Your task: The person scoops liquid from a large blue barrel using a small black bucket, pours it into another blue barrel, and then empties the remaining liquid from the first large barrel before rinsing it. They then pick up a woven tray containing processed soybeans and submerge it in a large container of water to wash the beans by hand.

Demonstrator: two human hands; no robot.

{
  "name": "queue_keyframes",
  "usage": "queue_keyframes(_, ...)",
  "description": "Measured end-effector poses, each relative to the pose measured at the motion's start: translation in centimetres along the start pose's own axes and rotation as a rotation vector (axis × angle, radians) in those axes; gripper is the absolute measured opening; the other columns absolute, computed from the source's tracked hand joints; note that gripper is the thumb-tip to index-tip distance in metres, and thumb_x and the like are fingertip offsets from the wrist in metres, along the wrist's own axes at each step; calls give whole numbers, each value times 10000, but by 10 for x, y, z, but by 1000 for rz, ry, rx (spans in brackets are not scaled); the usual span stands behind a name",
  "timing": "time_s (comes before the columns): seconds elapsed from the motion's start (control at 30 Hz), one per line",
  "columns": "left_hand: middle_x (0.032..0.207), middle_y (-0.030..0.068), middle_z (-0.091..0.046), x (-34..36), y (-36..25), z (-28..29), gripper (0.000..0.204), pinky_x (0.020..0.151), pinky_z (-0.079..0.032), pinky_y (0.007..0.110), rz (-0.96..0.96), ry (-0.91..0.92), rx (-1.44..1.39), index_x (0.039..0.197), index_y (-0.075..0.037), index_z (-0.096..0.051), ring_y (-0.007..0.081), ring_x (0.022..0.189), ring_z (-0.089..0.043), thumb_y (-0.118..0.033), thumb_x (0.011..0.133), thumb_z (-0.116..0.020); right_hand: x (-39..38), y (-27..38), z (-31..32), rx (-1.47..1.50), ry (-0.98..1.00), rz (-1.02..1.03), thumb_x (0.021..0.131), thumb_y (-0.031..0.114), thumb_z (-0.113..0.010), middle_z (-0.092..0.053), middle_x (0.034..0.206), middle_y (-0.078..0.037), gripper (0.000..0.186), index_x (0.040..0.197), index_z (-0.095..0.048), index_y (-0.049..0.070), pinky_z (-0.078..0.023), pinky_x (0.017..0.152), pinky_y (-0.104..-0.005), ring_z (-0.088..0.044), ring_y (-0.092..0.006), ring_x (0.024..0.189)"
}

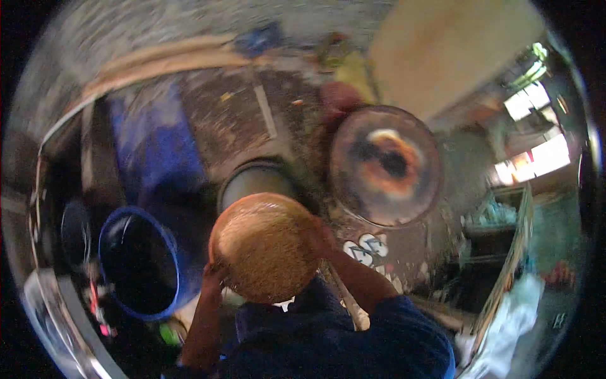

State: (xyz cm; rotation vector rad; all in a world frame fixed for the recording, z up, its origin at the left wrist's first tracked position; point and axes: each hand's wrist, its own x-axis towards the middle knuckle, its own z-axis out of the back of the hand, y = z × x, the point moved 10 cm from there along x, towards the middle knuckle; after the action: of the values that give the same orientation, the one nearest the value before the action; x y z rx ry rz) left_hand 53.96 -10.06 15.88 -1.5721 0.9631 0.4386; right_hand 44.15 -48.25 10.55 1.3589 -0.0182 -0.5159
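A round orange basin point(229, 211) filled with a coarse, tan, grain-like load point(268, 249) is held in front of a worker in a dark blue shirt point(385, 341). The left hand point(216, 276) grasps its left side, the right hand point(320, 237) its right. Just beyond the basin, and partly hidden by it, stands a dark round pot point(257, 179) (whether the two touch, I cannot tell). Near it, to the worker's right, is a broad round disc point(353, 189), scorched black and orange at its middle. A blue-rimmed barrel point(177, 268) stands open to the left; farther off, bright windows point(548, 156) light the room's right side.
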Motion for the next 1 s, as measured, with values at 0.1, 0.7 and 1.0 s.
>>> queue_keyframes(0.1,1224,69,-532,44,49,28,490,835,-498,385,-243,33,82,1278,-131,-439,214,1037,-562,-145,848,-672,-1,-45,1,26,30,-74,938,359,-527,-471,1309,-117,523,1361,-416,71,-440,916,-440,-472,-298,1175)
queue_keyframes(0.7,1193,35,-543,203,185,38,699,838,-457,366,3,-200,-68,1405,-126,-286,190,1006,-528,-165,819,-666,151,-192,-47,299,128,-416,992,321,-439,-365,1411,-126,512,1420,-320,67,-370,1014,-440,-429,-291,1244)
queue_keyframes(1.0,1230,138,-508,330,183,42,413,945,-427,341,-400,-168,713,1349,-66,-380,243,1073,-512,-189,959,-437,232,-239,-39,233,150,-345,989,360,-429,-447,1339,-143,543,1425,-306,60,-395,1007,-453,-483,-301,1187)
